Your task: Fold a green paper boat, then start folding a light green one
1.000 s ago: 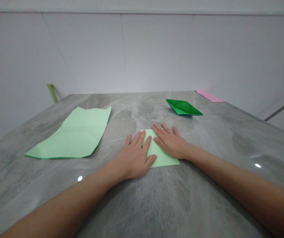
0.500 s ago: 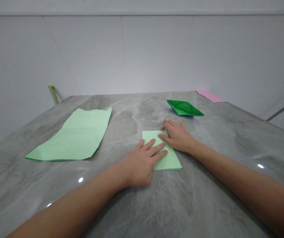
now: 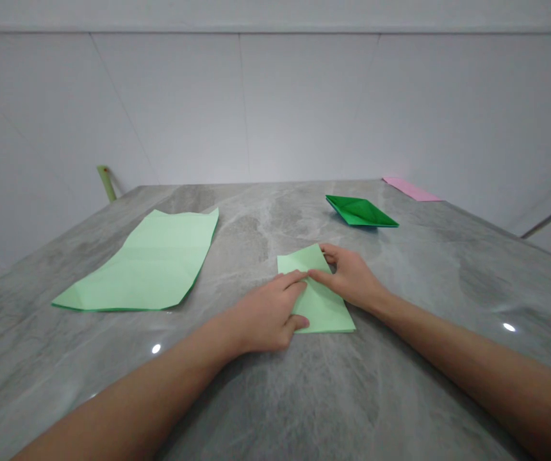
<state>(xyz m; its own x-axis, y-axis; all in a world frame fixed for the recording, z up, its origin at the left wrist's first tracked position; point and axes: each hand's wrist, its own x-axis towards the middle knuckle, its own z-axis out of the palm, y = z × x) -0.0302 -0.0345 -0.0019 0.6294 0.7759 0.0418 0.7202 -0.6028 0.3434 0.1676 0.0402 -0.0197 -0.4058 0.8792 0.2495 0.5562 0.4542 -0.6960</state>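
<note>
A folded light green paper (image 3: 326, 307) lies on the grey marbled table in front of me. Across its left side rests my left hand (image 3: 270, 314), fingers stretched over the sheet and thumb apart near the bottom edge. At the far right corner my right hand (image 3: 352, 275) pinches the paper, thumb on top and the other fingers behind the edge. That corner is raised a little off the table. The tips of my left fingers and my right thumb nearly meet on the paper.
A larger, wavy light green sheet (image 3: 155, 262) lies to the left. Beyond my right hand sits a dark green folded paper boat (image 3: 362, 212). A pink paper (image 3: 412, 189) is at the far right edge. A pale green strip-like object (image 3: 106, 183) stands by the white wall.
My right hand has taken hold of the paper's far right corner and lifted it slightly. My left fingers, spread before, have drawn closer together. The view has shifted slightly.
</note>
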